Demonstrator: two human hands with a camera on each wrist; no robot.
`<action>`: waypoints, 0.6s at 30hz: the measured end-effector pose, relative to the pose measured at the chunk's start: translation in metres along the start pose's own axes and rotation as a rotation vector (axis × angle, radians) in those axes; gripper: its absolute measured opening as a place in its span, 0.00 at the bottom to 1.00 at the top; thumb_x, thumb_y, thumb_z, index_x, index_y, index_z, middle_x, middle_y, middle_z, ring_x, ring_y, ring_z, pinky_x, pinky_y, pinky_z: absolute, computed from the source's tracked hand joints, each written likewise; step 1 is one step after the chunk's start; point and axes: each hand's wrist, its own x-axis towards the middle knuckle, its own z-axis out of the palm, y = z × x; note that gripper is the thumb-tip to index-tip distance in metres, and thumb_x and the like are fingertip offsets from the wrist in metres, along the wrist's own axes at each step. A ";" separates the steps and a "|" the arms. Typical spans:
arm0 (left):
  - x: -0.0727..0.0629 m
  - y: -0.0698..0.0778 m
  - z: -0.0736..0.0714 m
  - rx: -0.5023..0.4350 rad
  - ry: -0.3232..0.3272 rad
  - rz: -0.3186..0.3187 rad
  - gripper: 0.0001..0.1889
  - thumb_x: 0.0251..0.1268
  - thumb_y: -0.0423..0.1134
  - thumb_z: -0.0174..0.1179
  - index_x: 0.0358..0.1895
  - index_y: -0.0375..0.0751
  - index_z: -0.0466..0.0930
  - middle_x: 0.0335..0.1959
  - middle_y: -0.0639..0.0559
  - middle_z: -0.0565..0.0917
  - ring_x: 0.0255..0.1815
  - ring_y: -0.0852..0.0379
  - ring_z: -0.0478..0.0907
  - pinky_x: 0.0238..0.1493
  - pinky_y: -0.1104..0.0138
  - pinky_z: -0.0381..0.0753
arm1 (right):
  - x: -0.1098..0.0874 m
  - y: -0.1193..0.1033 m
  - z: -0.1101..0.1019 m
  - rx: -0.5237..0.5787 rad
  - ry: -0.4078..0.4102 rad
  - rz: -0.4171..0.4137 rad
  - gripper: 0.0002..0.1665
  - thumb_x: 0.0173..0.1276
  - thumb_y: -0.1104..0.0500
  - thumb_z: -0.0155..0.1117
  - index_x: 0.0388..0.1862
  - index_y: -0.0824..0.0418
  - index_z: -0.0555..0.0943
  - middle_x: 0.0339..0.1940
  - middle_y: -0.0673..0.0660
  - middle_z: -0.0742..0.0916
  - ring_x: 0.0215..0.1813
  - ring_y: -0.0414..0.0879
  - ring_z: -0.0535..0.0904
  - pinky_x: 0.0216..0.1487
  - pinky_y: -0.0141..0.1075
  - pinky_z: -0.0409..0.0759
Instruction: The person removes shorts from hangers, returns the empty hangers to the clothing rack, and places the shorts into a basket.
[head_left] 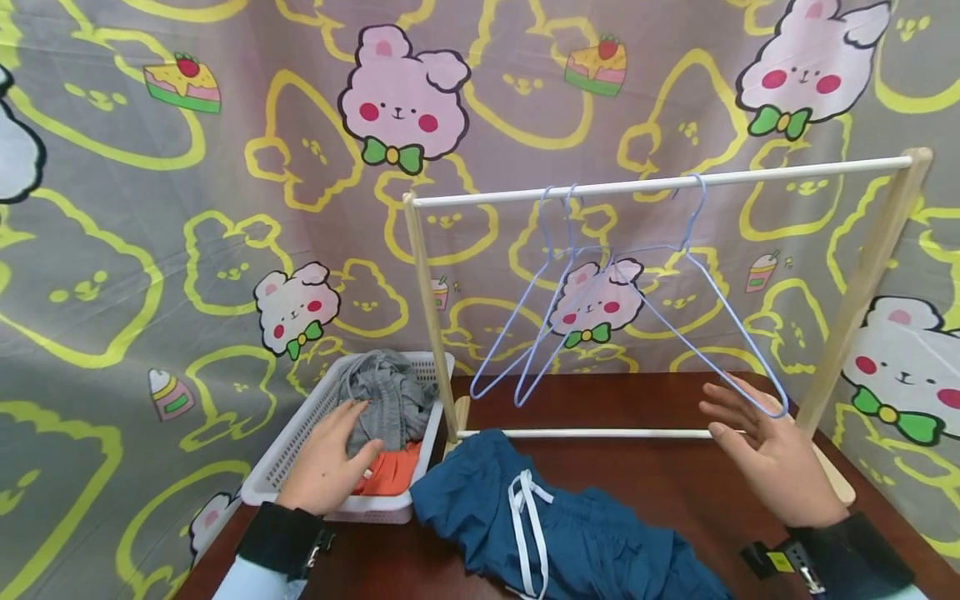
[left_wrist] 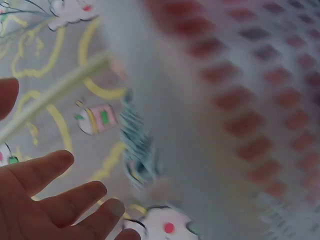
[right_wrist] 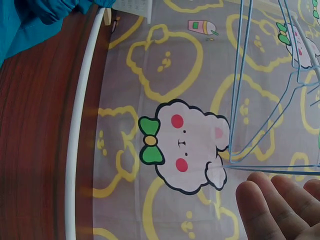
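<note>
My left hand (head_left: 330, 458) hovers with spread fingers over the near part of a white plastic basket (head_left: 300, 433). In the left wrist view its fingers (left_wrist: 75, 200) hold nothing, and the basket's blurred wall fills the right side. Inside lie grey clothing (head_left: 386, 392) and an orange garment (head_left: 393, 471). My right hand (head_left: 772, 454) is raised near the rack's right end, fingers extended and grasping nothing. A blue wire hanger (head_left: 731, 308) overlaps its fingertips in the head view. Between my hands, blue drawstring bottoms (head_left: 592, 533) with a white cord lie bunched on the table.
A rack with a white top rod (head_left: 630, 188) and wooden posts (head_left: 862, 292) spans the table (head_left: 615, 400). Two more blue hangers (head_left: 517, 317) hang left of its middle. A low white bar (head_left: 600, 433) joins the posts. Behind hangs a patterned curtain (head_left: 225, 250).
</note>
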 end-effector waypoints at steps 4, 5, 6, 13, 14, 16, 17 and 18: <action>-0.002 -0.018 0.000 0.038 -0.027 -0.076 0.41 0.72 0.57 0.59 0.78 0.35 0.58 0.77 0.28 0.55 0.76 0.29 0.51 0.69 0.33 0.52 | 0.000 0.001 0.001 -0.021 -0.029 0.017 0.37 0.78 0.57 0.60 0.81 0.55 0.59 0.67 0.60 0.78 0.59 0.18 0.69 0.49 0.15 0.70; -0.002 -0.022 0.000 0.043 -0.033 -0.090 0.42 0.71 0.58 0.58 0.78 0.34 0.58 0.77 0.27 0.54 0.76 0.28 0.51 0.69 0.33 0.52 | 0.000 0.000 0.001 -0.015 -0.043 0.029 0.38 0.79 0.56 0.60 0.82 0.55 0.57 0.68 0.62 0.77 0.59 0.18 0.68 0.49 0.14 0.69; -0.003 -0.027 0.000 0.051 -0.035 -0.100 0.43 0.71 0.58 0.58 0.77 0.33 0.58 0.77 0.25 0.54 0.76 0.27 0.51 0.69 0.32 0.52 | 0.000 0.000 0.002 -0.003 -0.060 0.038 0.40 0.79 0.56 0.59 0.83 0.55 0.54 0.70 0.63 0.75 0.59 0.18 0.68 0.50 0.15 0.70; -0.008 -0.063 0.002 0.126 -0.013 -0.135 0.47 0.70 0.65 0.55 0.75 0.26 0.59 0.74 0.19 0.54 0.74 0.23 0.51 0.68 0.31 0.51 | 0.000 -0.001 0.005 0.044 -0.119 0.085 0.39 0.81 0.54 0.56 0.82 0.59 0.52 0.72 0.67 0.71 0.60 0.20 0.67 0.49 0.18 0.73; -0.009 -0.069 0.002 0.138 -0.019 -0.144 0.49 0.69 0.68 0.54 0.75 0.25 0.58 0.74 0.19 0.53 0.73 0.22 0.50 0.68 0.30 0.50 | 0.000 -0.001 0.005 0.053 -0.122 0.082 0.38 0.81 0.55 0.56 0.82 0.59 0.53 0.72 0.67 0.71 0.59 0.20 0.67 0.49 0.19 0.74; -0.011 -0.077 0.002 0.163 -0.036 -0.169 0.54 0.66 0.74 0.51 0.75 0.24 0.57 0.73 0.17 0.51 0.73 0.21 0.49 0.68 0.29 0.48 | -0.001 0.000 0.007 0.071 -0.130 0.076 0.37 0.81 0.56 0.56 0.82 0.59 0.54 0.71 0.66 0.71 0.59 0.20 0.68 0.49 0.20 0.76; -0.011 -0.082 0.003 0.168 -0.046 -0.183 0.56 0.64 0.76 0.50 0.75 0.24 0.57 0.74 0.17 0.50 0.74 0.22 0.48 0.68 0.29 0.47 | -0.002 0.000 0.008 0.081 -0.135 0.071 0.37 0.81 0.56 0.55 0.82 0.59 0.55 0.71 0.65 0.71 0.59 0.20 0.68 0.49 0.21 0.76; -0.012 -0.085 0.002 0.173 -0.050 -0.198 0.58 0.63 0.77 0.50 0.75 0.24 0.56 0.74 0.17 0.49 0.74 0.22 0.48 0.68 0.29 0.46 | -0.002 0.000 0.008 0.090 -0.139 0.066 0.36 0.81 0.57 0.55 0.82 0.59 0.55 0.71 0.65 0.71 0.59 0.20 0.69 0.50 0.22 0.77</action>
